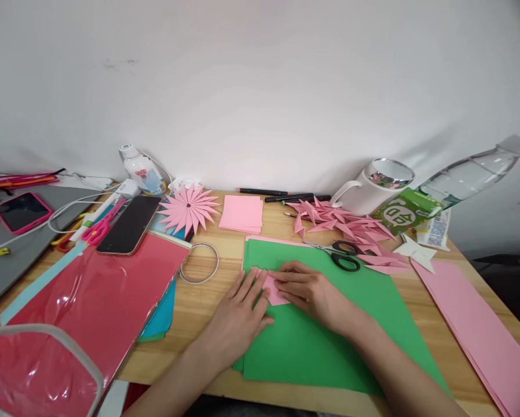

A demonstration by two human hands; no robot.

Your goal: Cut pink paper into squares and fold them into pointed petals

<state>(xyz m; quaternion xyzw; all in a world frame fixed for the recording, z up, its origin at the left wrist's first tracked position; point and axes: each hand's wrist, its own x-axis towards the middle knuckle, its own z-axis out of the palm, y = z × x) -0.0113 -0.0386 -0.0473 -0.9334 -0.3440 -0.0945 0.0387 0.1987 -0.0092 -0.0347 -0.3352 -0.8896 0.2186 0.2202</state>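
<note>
A small piece of pink paper (276,292), partly folded, lies on a stack of green paper sheets (329,353). My left hand (238,315) rests flat on its left side, fingers stretched out and thumb apart. From the right, my right hand (310,289) has its fingers bent together at the paper's upper right edge. Those fingers cover part of the fold. Black-handled scissors (344,255) lie just beyond, on the green sheets, beside a heap of folded pink paper pieces (342,223).
Farther back are a pink paper pinwheel shape (189,205), square pink sheets (241,213), black pens (286,197) and a white mug (373,185). A phone (130,226), red sheets (99,301) and a tape-like ring (199,263) lie left. Long pink strips (477,324) lie right.
</note>
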